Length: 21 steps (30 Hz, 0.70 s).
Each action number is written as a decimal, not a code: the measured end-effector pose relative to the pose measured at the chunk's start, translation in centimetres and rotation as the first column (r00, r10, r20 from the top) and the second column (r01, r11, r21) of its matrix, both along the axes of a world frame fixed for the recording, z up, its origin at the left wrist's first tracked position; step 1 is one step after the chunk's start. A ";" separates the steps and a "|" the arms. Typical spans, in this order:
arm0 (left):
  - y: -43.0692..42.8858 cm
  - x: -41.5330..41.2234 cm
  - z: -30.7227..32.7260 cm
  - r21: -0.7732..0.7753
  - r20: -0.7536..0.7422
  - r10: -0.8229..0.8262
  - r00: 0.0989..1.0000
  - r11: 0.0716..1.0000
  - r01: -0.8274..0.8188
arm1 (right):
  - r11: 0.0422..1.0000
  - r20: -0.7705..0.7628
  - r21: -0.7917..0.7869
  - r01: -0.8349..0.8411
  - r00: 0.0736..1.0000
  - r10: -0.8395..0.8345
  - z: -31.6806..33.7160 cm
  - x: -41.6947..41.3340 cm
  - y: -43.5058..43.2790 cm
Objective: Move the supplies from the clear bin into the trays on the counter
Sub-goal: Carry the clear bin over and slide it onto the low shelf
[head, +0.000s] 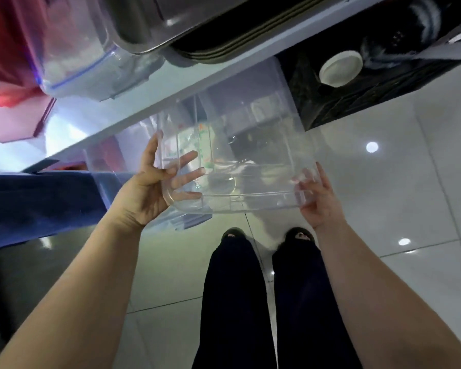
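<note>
I hold a clear plastic bin point(253, 145) with both hands, below the white counter edge point(144, 113) and above the floor. My left hand point(155, 187) grips its near left corner, fingers inside the rim. My right hand point(317, 198) grips the near right corner. The bin looks see-through and I make out nothing solid inside it; a packet with green print shows through its wall. On the counter above sit a metal tray point(144, 30) and a stack of dark trays point(218, 46).
A lidded clear container point(75, 57) with a blue seal stands on the counter at left, beside something red point(8, 49). A blue cloth point(37, 203) lies at left. A black cabinet point(383, 83) with a white disc point(341, 69) is at right. My legs stand on glossy white tiles point(423, 209).
</note>
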<state>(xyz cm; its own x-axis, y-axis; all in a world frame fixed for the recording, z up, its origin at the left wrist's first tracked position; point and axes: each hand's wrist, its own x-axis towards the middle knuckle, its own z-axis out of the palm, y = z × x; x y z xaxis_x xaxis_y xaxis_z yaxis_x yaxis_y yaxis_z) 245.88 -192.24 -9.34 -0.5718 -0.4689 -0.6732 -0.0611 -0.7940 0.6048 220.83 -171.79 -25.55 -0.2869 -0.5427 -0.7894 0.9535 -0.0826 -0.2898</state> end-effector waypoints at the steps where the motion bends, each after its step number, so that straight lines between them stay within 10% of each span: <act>1: -0.2 0.7 -0.3 0.009 -0.017 0.004 1.000 1.000 -0.003 | 1.000 -0.028 0.005 -0.018 0.999 0.018 0.4 0.3 0.0; 12: -0.3 11.0 -2.1 0.052 0.008 0.192 0.981 0.980 -0.193 | 0.992 -0.363 -0.037 -0.121 0.926 0.099 7.6 4.9 -3.2; 21: 4.0 17.6 -0.9 -0.312 0.305 0.297 0.905 0.929 -0.200 | 0.893 -0.652 0.161 -0.420 0.634 0.416 10.7 8.3 -8.0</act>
